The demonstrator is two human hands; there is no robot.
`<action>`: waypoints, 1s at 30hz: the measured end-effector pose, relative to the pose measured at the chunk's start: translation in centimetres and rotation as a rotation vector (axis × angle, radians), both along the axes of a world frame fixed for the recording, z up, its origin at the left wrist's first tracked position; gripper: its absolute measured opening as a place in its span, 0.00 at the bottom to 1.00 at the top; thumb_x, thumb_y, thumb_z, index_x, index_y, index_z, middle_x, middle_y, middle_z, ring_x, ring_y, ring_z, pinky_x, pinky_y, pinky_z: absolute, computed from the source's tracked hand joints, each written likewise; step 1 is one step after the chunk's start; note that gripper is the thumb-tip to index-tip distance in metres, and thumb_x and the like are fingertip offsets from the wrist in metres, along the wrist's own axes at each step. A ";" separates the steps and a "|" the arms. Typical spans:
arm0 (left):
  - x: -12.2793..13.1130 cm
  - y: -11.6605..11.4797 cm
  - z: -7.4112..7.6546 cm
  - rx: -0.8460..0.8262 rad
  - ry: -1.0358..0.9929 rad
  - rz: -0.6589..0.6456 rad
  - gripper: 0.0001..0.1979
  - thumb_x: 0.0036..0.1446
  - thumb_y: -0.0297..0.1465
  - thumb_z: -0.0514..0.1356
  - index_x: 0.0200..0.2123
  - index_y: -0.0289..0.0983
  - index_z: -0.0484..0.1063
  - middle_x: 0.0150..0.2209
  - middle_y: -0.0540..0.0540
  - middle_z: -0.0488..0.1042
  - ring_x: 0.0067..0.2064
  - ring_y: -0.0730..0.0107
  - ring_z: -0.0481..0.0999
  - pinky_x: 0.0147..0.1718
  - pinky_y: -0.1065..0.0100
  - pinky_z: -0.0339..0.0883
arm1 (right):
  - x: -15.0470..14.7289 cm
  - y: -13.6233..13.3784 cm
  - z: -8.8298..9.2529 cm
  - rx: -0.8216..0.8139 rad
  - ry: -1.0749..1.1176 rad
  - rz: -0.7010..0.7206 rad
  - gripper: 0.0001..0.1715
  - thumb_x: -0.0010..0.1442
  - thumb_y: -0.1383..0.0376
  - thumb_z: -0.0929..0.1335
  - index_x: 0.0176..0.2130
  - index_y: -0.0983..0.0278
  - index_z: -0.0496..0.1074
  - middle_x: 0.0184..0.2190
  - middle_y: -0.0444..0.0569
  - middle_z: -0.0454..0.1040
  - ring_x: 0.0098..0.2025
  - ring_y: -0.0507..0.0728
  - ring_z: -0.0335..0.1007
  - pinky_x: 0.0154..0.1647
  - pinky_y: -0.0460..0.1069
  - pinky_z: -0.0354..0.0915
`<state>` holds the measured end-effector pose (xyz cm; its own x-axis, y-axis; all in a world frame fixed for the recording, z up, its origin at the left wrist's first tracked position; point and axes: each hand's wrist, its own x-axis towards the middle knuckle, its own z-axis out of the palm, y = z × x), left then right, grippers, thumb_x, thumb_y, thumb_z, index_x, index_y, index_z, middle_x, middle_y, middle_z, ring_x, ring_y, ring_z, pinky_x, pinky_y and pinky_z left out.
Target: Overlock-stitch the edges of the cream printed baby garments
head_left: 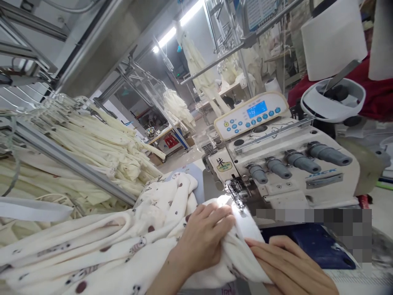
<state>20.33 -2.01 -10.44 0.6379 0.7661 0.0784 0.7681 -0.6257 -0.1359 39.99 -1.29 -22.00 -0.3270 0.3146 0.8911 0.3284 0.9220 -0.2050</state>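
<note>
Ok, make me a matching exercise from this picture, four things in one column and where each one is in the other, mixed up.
Things:
1. left hand
2. right hand
3. control panel
4. cream garments

Places:
A. on top of the sewing machine, screen lit blue
B. hung in a row along a metal rail, far left
C. flat beside the printed fabric, lower right
D. pressing the printed fabric just before the needle

Pairs: 1-D, 2-C, 3-A, 4-B

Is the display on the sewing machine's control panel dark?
No: the control panel on the sewing machine shows a lit blue display with figures.
</note>
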 end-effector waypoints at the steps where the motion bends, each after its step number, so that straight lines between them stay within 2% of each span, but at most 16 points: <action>1: -0.3 0.5 -0.1 -0.008 0.009 -0.023 0.19 0.53 0.19 0.51 0.49 0.35 0.64 0.54 0.42 0.68 0.49 0.59 0.67 0.44 0.58 0.62 | -0.1 0.1 0.1 0.004 0.009 -0.010 0.20 0.56 0.73 0.63 0.48 0.62 0.71 0.42 0.46 0.76 0.37 0.55 0.76 0.40 0.46 0.72; 6: -1.2 3.2 0.2 0.061 0.106 -0.067 0.19 0.57 0.17 0.49 0.49 0.35 0.64 0.52 0.43 0.69 0.53 0.61 0.65 0.44 0.62 0.63 | -1.7 1.5 0.3 -0.018 0.207 -0.023 0.18 0.59 0.75 0.64 0.48 0.64 0.71 0.42 0.50 0.76 0.41 0.56 0.75 0.42 0.49 0.70; 8: -0.9 3.6 0.7 0.129 0.143 -0.053 0.15 0.54 0.16 0.50 0.43 0.34 0.66 0.44 0.42 0.72 0.48 0.60 0.67 0.41 0.61 0.63 | -2.4 2.1 0.3 -0.028 0.295 -0.020 0.19 0.59 0.77 0.64 0.49 0.65 0.70 0.42 0.52 0.75 0.45 0.57 0.73 0.45 0.52 0.68; 10: 0.1 2.8 1.1 0.119 0.114 -0.056 0.10 0.51 0.18 0.52 0.34 0.35 0.67 0.34 0.44 0.72 0.39 0.62 0.69 0.38 0.59 0.63 | -2.4 2.3 0.2 -0.040 0.305 -0.010 0.20 0.59 0.78 0.63 0.50 0.66 0.68 0.43 0.54 0.75 0.47 0.57 0.71 0.47 0.53 0.67; 12: 1.5 0.9 1.1 0.036 0.026 -0.115 0.06 0.49 0.22 0.54 0.30 0.37 0.66 0.31 0.46 0.70 0.34 0.64 0.68 0.39 0.58 0.63 | -1.6 2.1 0.2 -0.046 0.231 0.015 0.21 0.60 0.77 0.62 0.52 0.68 0.67 0.47 0.56 0.72 0.51 0.59 0.69 0.51 0.56 0.65; 15: 2.9 -2.4 0.5 -0.048 -0.054 -0.172 0.07 0.50 0.27 0.54 0.34 0.41 0.69 0.37 0.46 0.72 0.37 0.64 0.70 0.41 0.57 0.64 | 0.0 1.3 0.5 0.029 0.037 0.081 0.21 0.60 0.75 0.60 0.53 0.70 0.66 0.51 0.58 0.70 0.55 0.59 0.65 0.54 0.55 0.63; 18: 2.8 -3.6 -0.2 -0.037 -0.067 -0.115 0.14 0.49 0.28 0.53 0.40 0.42 0.69 0.44 0.44 0.72 0.41 0.59 0.70 0.43 0.54 0.64 | 0.8 0.5 0.8 0.140 -0.019 0.034 0.18 0.61 0.75 0.59 0.49 0.70 0.70 0.47 0.54 0.73 0.52 0.55 0.69 0.52 0.49 0.66; 21: 1.5 -2.8 -0.7 -0.016 -0.103 -0.022 0.21 0.46 0.27 0.53 0.46 0.38 0.66 0.49 0.41 0.70 0.46 0.54 0.68 0.46 0.50 0.62 | 0.4 0.1 0.3 0.207 -0.026 -0.087 0.17 0.61 0.76 0.59 0.45 0.69 0.71 0.45 0.51 0.75 0.49 0.54 0.71 0.48 0.48 0.68; 25: 0.2 -1.5 -1.4 -0.013 -0.099 0.048 0.23 0.47 0.23 0.52 0.49 0.36 0.63 0.55 0.43 0.66 0.49 0.57 0.65 0.47 0.54 0.59 | 0.1 0.1 -1.1 0.259 -0.114 -0.154 0.18 0.62 0.75 0.58 0.46 0.67 0.71 0.45 0.46 0.74 0.50 0.51 0.70 0.41 0.45 0.69; 27: 0.0 -1.1 -1.5 -0.013 -0.065 0.036 0.21 0.49 0.23 0.52 0.48 0.36 0.63 0.56 0.43 0.66 0.49 0.57 0.64 0.48 0.55 0.59 | 0.0 0.6 -1.2 0.251 -0.089 -0.133 0.17 0.62 0.76 0.59 0.45 0.67 0.71 0.45 0.47 0.74 0.50 0.50 0.69 0.44 0.46 0.67; 30: 0.1 -0.3 -0.7 0.000 -0.023 0.040 0.21 0.48 0.26 0.54 0.48 0.34 0.63 0.55 0.41 0.65 0.49 0.55 0.64 0.48 0.55 0.59 | -0.3 1.8 -0.3 0.212 -0.019 -0.107 0.17 0.62 0.79 0.59 0.44 0.69 0.72 0.45 0.50 0.75 0.50 0.52 0.70 0.48 0.49 0.64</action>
